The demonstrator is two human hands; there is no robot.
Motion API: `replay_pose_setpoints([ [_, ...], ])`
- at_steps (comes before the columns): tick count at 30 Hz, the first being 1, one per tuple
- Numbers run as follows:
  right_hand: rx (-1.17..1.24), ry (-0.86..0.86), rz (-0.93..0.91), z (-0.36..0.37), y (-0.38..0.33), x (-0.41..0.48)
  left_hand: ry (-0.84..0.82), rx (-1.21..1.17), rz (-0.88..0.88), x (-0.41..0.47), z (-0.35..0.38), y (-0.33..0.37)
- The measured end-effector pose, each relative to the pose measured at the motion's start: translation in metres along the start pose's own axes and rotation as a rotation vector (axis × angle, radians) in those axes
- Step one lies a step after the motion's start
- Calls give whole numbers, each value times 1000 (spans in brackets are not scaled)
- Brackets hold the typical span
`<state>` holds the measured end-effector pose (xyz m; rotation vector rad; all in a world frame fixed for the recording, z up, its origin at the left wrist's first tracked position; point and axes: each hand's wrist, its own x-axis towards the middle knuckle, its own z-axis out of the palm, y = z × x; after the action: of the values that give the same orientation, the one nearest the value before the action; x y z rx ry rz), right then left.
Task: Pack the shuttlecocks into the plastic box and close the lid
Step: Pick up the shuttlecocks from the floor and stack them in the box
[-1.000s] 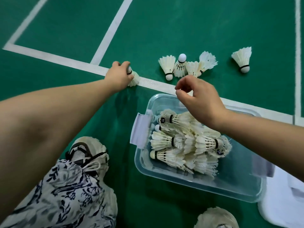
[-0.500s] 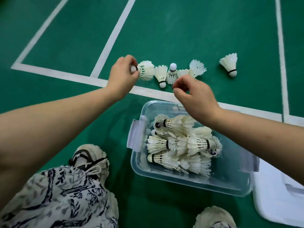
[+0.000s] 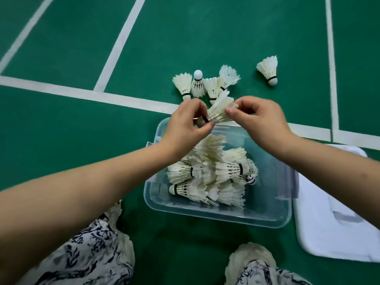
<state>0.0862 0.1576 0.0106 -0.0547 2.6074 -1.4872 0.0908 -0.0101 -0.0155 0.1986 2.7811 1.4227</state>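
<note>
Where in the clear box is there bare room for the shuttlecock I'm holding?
The plastic box is bare along its right wall, between the shuttlecock pile and the side nearest the white lid, plus a narrow strip by the near wall. Its left and middle are crowded. The held shuttlecock should fit there.

White lid [image 3: 329, 233] partly beyond right edge

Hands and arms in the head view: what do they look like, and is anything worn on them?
The left hand and right hand are bare: no gloves, rings or watch show. The left forearm and right forearm are bare too, no sleeve in view. White fabric with a dark floral print covers the legs.
</note>
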Motion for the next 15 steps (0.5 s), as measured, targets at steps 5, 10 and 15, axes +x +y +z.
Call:
replay_pose_setpoints([
  [5,-105,184,-34,-18,10,-17,8,-36,-3,2,0,-1],
  [10,-338,174,-102,-23,20,-33,50,30,-29,6,1,-4],
  [15,-502,37,-117,-16,30,-43,71,46,-22,9,6,-2],
])
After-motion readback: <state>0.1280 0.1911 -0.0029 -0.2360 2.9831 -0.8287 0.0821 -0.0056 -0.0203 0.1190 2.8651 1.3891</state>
